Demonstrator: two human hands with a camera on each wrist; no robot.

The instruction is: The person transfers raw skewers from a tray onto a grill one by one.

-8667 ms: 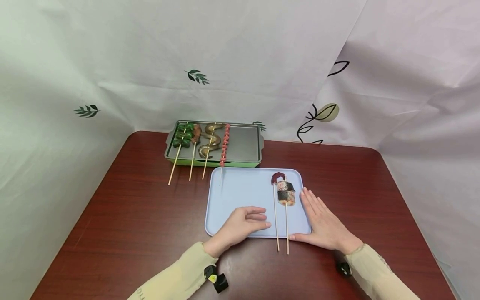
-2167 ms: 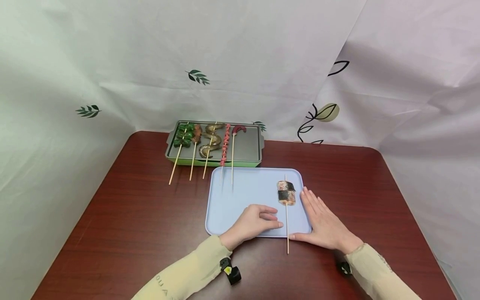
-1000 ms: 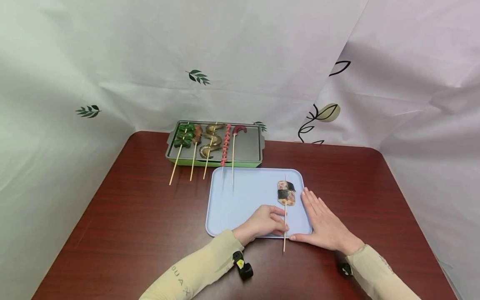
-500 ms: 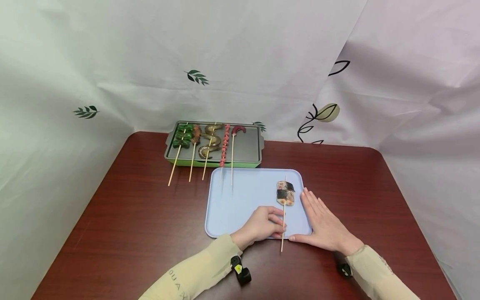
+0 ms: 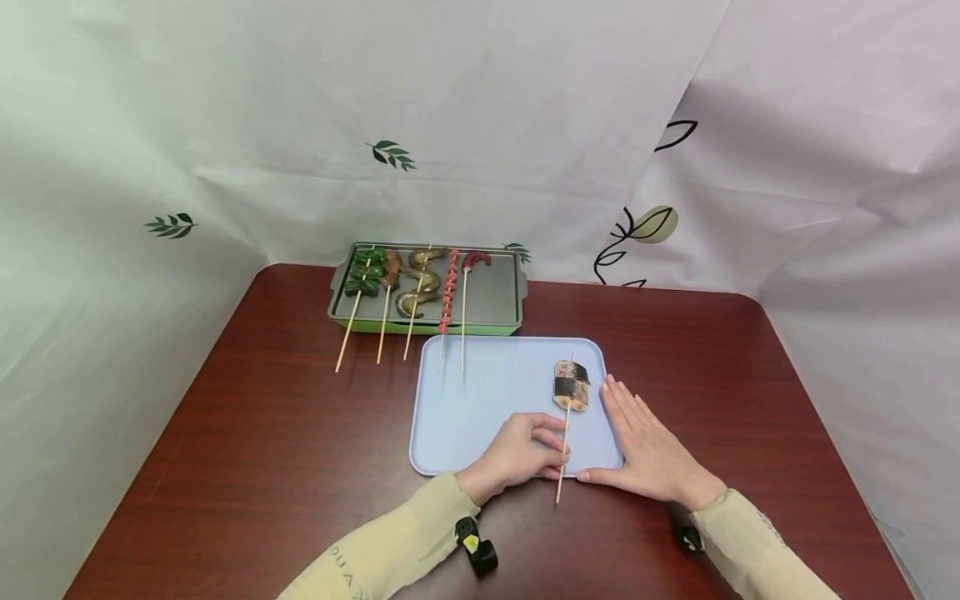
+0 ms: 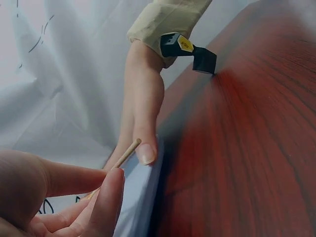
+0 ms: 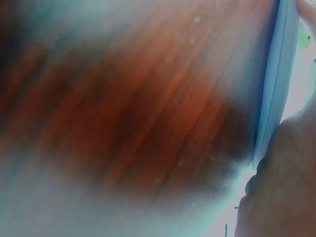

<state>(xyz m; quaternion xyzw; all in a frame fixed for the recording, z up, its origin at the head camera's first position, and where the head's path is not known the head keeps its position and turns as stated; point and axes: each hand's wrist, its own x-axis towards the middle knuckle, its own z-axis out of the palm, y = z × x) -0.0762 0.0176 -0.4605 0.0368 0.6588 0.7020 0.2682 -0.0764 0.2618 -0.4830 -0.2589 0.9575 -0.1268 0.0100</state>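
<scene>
On the light blue tray (image 5: 472, 408) lies a skewer (image 5: 572, 386) with two browned pale pieces wrapped in dark bands. My left hand (image 5: 520, 450) pinches its wooden stick between thumb and fingers, near the tray's front edge. In the left wrist view the end of the stick (image 6: 128, 153) pokes out past the fingertips. My right hand (image 5: 652, 458) rests flat with straight fingers along the tray's right side, its thumb at the front edge. The right wrist view shows mostly tabletop and part of that hand (image 7: 281, 187) against the tray rim.
Behind the tray stands a green grill with a grey plate (image 5: 495, 292). On it lie green pepper (image 5: 364, 272), brown meat (image 5: 392, 268), shrimp (image 5: 420, 283), small red pieces (image 5: 448, 292) and a dark red curled tentacle (image 5: 477, 260), all skewered. Several sticks overhang its front.
The curled tentacle skewer went from the tray to the grill. My left hand then moved right and took hold of the banded skewer's stick, whose near end has since swung left.
</scene>
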